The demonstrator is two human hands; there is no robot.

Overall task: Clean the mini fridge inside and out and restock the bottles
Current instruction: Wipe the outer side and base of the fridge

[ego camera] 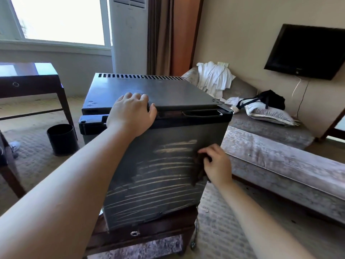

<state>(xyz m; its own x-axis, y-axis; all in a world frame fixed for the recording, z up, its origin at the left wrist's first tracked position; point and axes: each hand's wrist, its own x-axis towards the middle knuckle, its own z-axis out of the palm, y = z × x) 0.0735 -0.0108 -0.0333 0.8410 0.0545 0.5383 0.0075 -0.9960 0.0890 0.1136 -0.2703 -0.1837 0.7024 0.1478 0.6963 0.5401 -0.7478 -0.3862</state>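
The mini fridge [164, 193] is stood on a low desk [164, 233], door closed. The left hand [130, 111] is laid spread over its top front edge, apparently to steady it. A dark cloth [199, 170] is gripped in the right hand [217, 164] and pressed to the streaked door, seemingly for wiping.

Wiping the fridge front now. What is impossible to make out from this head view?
- Inside of the mini fridge: head view, behind its closed door.
- Cloth: head view, mostly covered by the right hand.
- Fridge back: head view, faces away.
- Door's top edge: head view, partly under the left hand.
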